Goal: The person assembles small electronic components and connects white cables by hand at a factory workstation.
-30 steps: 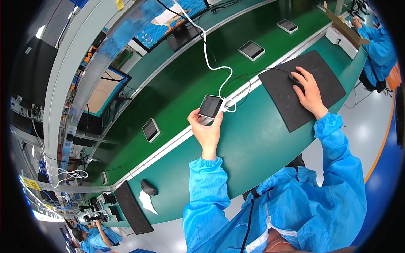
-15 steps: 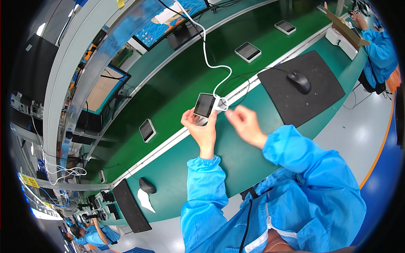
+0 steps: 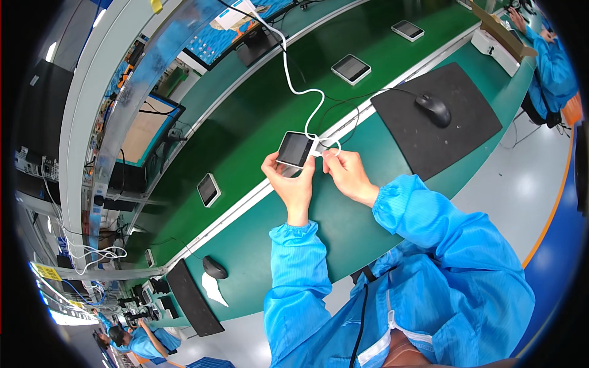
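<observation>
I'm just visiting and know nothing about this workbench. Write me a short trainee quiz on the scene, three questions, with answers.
1. Short answer: what does the person's left hand hold?
2. True or false: the person's right hand is resting flat on the right-side black mat.
3. Fill in the blank: the black item lying on that mat is a computer ____.

Key:
1. A small white-framed device with a dark screen.
2. False; its fingers are at the white cable, beside the device.
3. Mouse.
</observation>
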### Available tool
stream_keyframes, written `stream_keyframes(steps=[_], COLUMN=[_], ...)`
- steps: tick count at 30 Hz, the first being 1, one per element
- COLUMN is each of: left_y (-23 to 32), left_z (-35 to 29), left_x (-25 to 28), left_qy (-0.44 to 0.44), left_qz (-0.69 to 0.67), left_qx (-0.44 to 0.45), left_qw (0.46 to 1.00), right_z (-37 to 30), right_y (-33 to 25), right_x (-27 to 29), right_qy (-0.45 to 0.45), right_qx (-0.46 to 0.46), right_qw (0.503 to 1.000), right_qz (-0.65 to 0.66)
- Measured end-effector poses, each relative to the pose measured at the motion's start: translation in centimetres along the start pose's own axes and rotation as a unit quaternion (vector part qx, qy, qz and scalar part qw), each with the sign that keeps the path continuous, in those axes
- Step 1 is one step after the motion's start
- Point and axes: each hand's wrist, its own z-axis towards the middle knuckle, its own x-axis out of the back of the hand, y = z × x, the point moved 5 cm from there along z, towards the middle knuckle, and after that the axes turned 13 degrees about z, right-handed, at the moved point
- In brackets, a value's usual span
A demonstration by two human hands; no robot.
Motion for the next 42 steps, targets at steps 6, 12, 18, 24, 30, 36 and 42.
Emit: stream_keyframes(steps=[6,12,18,24,30,36,42], left_y=[0.9,1.0,0.2,-3.8,-7.5,-5.3,1.2], left_z=[1.2,2.1,3.9,7.8,12.0,17.5,15.9], left_x=[1.2,1.1,1.1,6.9,8.9,7.0,-14.0], left_qy=[0.000,0.008,0.041,0.056,-0.175,-0.302,-0.290], left_qz=[0.077,0.096,0.145,0.185,0.212,0.445,0.157], left_qx=[-0.038,-0.056,-0.030,-0.068,-0.015,-0.077,-0.176], left_qw=[0.996,0.994,0.988,0.979,0.961,0.839,0.927], right_z=[-0.3,-0.4,0.1,0.0,-0.2,0.0,0.2], right_y=[0.0,0.6,0.8,-0.1,-1.0,-1.5,-1.2], right_x=[0.4,-0.3,1.3,0.8,-0.2,-0.3,0.6], right_qy=[-0.015,-0.024,0.043,-0.004,-0.033,-0.043,-0.039], right_qx=[0.017,0.001,0.046,0.060,0.055,0.064,0.065], right_qw=[0.999,1.000,0.996,0.998,0.997,0.993,0.995], right_qz=[-0.025,0.015,0.060,0.001,-0.049,-0.089,-0.067])
